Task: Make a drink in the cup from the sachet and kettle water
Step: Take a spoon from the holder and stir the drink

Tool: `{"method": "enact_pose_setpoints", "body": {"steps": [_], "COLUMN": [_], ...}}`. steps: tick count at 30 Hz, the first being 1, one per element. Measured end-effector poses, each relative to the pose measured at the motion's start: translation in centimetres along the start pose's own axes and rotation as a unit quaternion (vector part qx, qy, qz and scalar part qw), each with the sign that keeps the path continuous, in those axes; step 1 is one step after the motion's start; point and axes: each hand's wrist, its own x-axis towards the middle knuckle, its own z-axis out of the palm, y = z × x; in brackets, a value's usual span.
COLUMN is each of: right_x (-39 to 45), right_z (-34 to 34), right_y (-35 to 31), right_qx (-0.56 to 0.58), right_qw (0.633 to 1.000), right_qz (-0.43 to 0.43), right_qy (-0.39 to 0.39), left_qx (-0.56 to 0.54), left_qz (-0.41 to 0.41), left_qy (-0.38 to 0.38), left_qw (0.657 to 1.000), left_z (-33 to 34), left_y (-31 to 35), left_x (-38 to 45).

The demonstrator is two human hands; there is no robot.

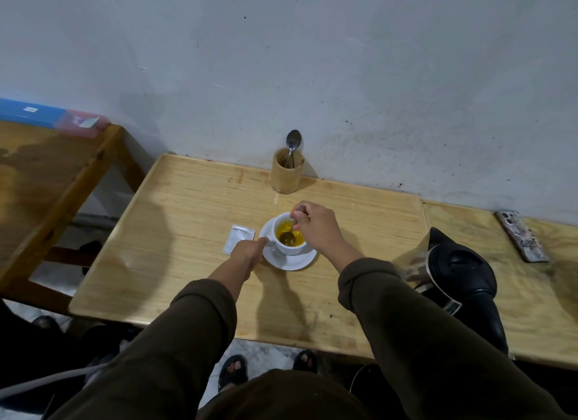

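A white cup [289, 246] stands on a white saucer [291, 261] in the middle of the light wooden table [187, 232]. Yellow liquid fills the cup. My right hand [316, 229] pinches a metal spoon [289, 236] whose bowl sits in the liquid. My left hand [247, 252] grips the cup's handle on its left side. A white sachet [237, 240] lies flat on the table just left of the saucer. The black-lidded steel kettle [453, 269] stands at the right, near my right forearm.
A bamboo holder [287, 174] with another spoon [293, 143] stands at the back against the wall. A phone [520, 240] lies face down on the adjoining table at right. A second wooden table [47, 175] with a blue box [28, 111] is on the left.
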Motion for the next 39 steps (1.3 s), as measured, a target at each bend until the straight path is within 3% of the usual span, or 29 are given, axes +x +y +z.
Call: {"method": "enact_pose_setpoints", "body": {"steps": [4, 13, 19, 28, 34, 39], "right_x": [0.09, -0.23, 0.24, -0.21, 0.37, -0.27], "right_z": [-0.14, -0.45, -0.63, -0.63, -0.51, -0.36], "right_y": [0.25, 0.07, 0.41, -0.10, 0.10, -0.29], "right_qx": [-0.071, 0.013, -0.063, 0.015, -0.088, -0.061], "right_qw": [0.997, 1.000, 0.998, 0.999, 0.996, 0.997], "right_qz": [-0.014, -0.009, -0.015, -0.015, -0.016, -0.041], "right_qy": [0.033, -0.019, 0.011, -0.028, 0.002, -0.004], "left_qx": [0.003, 0.007, 0.013, 0.011, 0.016, 0.014], "left_qz": [0.001, 0.000, 0.007, 0.000, 0.000, 0.000], "left_qy": [0.002, -0.005, 0.002, -0.002, -0.004, -0.007], "left_qw": [1.000, 1.000, 1.000, 1.000, 1.000, 1.000], "left_z": [0.00, 0.03, 0.03, -0.04, -0.07, -0.02], "left_y": [-0.07, -0.16, -0.19, -0.07, -0.11, -0.08], "left_x": [0.19, 0.39, 0.47, 0.19, 0.24, 0.20]}}
